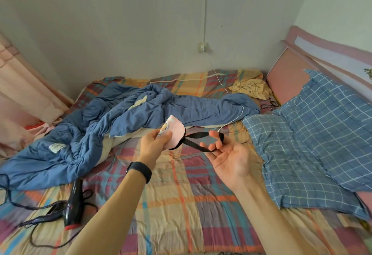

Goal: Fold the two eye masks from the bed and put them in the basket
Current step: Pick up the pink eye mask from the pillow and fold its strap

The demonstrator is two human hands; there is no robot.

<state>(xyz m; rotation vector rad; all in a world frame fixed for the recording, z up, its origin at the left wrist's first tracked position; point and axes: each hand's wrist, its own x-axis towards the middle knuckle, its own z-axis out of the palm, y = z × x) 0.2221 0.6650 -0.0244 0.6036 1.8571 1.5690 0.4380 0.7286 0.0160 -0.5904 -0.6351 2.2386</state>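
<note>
A pink eye mask (175, 132) with a cartoon print is held folded above the bed. My left hand (154, 141) grips it at its lower left edge. Its black elastic strap (198, 141) stretches to the right and loops around the fingers of my right hand (227, 155), which is palm up with the fingers curled through the strap. A black band sits on my left wrist. I see no second eye mask and no basket in this view.
A crumpled blue duvet (100, 126) lies across the plaid sheet (187, 204). A black hair dryer (73, 208) with its cord rests at the lower left. Two blue checked pillows (314, 154) lie at the right by the pink headboard (289, 77). Yellow cloth (251, 88) sits near the wall.
</note>
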